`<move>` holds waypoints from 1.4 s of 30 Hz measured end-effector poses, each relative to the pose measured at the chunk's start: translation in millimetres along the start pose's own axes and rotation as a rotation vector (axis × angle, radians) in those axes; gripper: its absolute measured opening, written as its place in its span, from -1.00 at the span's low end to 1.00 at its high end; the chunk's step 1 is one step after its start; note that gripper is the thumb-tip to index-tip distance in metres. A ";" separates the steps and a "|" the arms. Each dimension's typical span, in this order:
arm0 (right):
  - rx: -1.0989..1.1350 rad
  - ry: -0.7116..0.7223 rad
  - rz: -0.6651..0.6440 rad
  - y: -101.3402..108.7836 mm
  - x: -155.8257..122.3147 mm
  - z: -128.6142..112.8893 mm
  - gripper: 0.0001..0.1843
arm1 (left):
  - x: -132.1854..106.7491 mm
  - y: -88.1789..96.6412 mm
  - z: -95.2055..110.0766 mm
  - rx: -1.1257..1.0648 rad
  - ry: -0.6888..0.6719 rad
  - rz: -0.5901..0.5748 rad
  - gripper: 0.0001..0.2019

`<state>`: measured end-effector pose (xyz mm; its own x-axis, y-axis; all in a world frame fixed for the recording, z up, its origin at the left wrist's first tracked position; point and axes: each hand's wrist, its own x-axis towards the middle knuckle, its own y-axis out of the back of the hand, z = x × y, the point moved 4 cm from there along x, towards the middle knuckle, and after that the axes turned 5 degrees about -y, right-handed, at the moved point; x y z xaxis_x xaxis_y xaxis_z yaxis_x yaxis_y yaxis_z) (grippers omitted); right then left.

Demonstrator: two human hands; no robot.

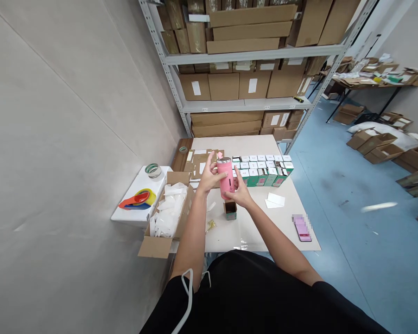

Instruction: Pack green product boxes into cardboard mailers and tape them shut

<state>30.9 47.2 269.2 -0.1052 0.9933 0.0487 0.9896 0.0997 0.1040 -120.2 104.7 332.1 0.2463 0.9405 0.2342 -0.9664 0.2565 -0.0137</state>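
A pink tumbler (225, 178) with a silvery rim is held up above the table, nearly upright. My left hand (209, 175) grips its upper left side, thumb across the front and index finger pointing up. Lower down, my right hand (242, 191) closes on its right side and near its base. Just beneath the tumbler stands a small open green box (231, 211), dark inside. Rows of green-and-white boxes (262, 171) stand to the right beyond my hands. Flat white cards (275, 200) lie nearer on that side.
At left, an open carton (181, 222) holds white packing material. Beside it a white stand (125, 214) bears a tape roll (153, 170) and a red-and-yellow tape dispenser (139, 198). A phone (302, 229) lies near the table's right corner. Shelving (250, 105) with cartons rises behind.
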 end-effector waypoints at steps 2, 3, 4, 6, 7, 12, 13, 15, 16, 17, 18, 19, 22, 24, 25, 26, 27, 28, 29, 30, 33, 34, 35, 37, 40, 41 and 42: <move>-0.024 -0.032 0.028 1.3 0.0 8.7 0.40 | -0.8 2.8 -3.4 0.078 0.000 -0.042 0.09; -0.040 -0.048 0.047 1.6 -0.2 13.9 0.40 | -0.9 4.8 -5.5 0.142 -0.002 -0.055 0.03; -0.053 -0.063 0.053 1.1 -0.7 19.3 0.40 | -0.8 7.3 -8.0 0.214 -0.002 -0.061 -0.02; -0.058 -0.094 0.062 -0.7 -2.3 30.9 0.39 | -0.7 13.0 -13.7 0.365 0.009 -0.050 -0.10; -0.055 -0.110 0.069 -1.8 -3.2 36.8 0.39 | -0.9 15.6 -16.5 0.432 0.014 -0.039 -0.14; -0.072 -0.169 0.093 -6.1 -6.5 62.6 0.38 | -4.7 16.9 -29.0 0.619 -0.010 -0.053 -0.35; -0.079 -0.179 0.091 -6.7 -6.8 68.1 0.38 | -5.8 15.6 -33.2 0.621 0.001 -0.069 -0.37; -0.089 -0.182 0.066 -7.7 -7.6 81.1 0.36 | -8.7 13.6 -45.1 0.584 0.052 -0.084 -0.42; -0.093 -0.169 0.038 -7.9 -8.5 88.8 0.32 | -10.6 13.4 -52.4 0.554 0.081 -0.076 -0.43; -0.096 -0.151 0.005 -7.8 -9.9 97.7 0.28 | -12.8 13.8 -60.2 0.524 0.103 -0.056 -0.44; -0.100 -0.138 -0.028 -7.2 -11.9 108.2 0.22 | -15.4 14.6 -68.1 0.502 0.115 -0.031 -0.44; -0.109 -0.133 -0.048 -5.6 -14.6 120.3 0.16 | -18.3 15.6 -75.9 0.493 0.118 -0.005 -0.42; -0.173 -0.291 0.027 5.1 -25.8 166.9 -0.02 | -28.4 17.5 -97.7 0.520 0.110 0.040 -0.35; -0.231 -0.371 0.062 9.3 -33.5 195.2 -0.15 | -35.2 16.5 -110.6 0.540 0.125 0.031 -0.33; -0.261 -0.376 0.062 9.7 -36.2 206.4 -0.23 | -38.3 15.4 -116.5 0.547 0.138 0.021 -0.32; -0.284 -0.371 0.052 9.1 -38.0 215.7 -0.29 | -41.2 14.0 -122.1 0.555 0.151 0.009 -0.32; -0.303 -0.366 0.043 8.1 -39.0 223.5 -0.33 | -43.8 12.4 -127.3 0.563 0.161 -0.003 -0.31; -0.316 -0.370 0.033 7.1 -39.3 230.2 -0.36 | -46.2 10.6 -132.5 0.570 0.170 -0.016 -0.31; -0.323 -0.385 0.023 6.2 -39.2 236.0 -0.37 | -48.5 8.8 -137.7 0.574 0.180 -0.030 -0.30; -0.326 -0.411 0.018 5.7 -38.8 241.0 -0.37 | -50.9 7.1 -143.1 0.572 0.190 -0.042 -0.30; -0.319 -0.476 0.011 6.5 -37.9 250.9 -0.32 | -58.9 2.7 -159.1 0.561 0.218 -0.078 -0.26; -0.315 -0.479 0.010 7.1 -38.0 252.4 -0.30 | -62.0 1.4 -164.2 0.564 0.221 -0.089 -0.27; -0.310 -0.474 0.014 7.7 -38.3 253.4 -0.29 | -65.3 0.1 -169.1 0.572 0.222 -0.100 -0.28; -0.296 -0.453 0.018 8.2 -39.7 254.2 -0.27 | -72.1 -3.7 -179.0 0.591 0.220 -0.133 -0.31; -0.270 -0.444 0.038 7.0 -41.9 254.6 -0.24 | -80.1 -12.9 -194.6 0.631 0.206 -0.223 -0.32; -0.259 -0.452 0.043 6.1 -42.5 254.9 -0.24 | -81.6 -16.5 -199.9 0.655 0.194 -0.257 -0.34; -0.244 -0.464 0.047 5.1 -42.9 255.2 -0.24 | -82.6 -20.1 -205.1 0.682 0.181 -0.292 -0.36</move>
<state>65.5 20.2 14.1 0.0483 0.9235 -0.3806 0.9345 0.0928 0.3437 -106.2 67.6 113.6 0.4499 0.8927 -0.0274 -0.6768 0.3608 0.6416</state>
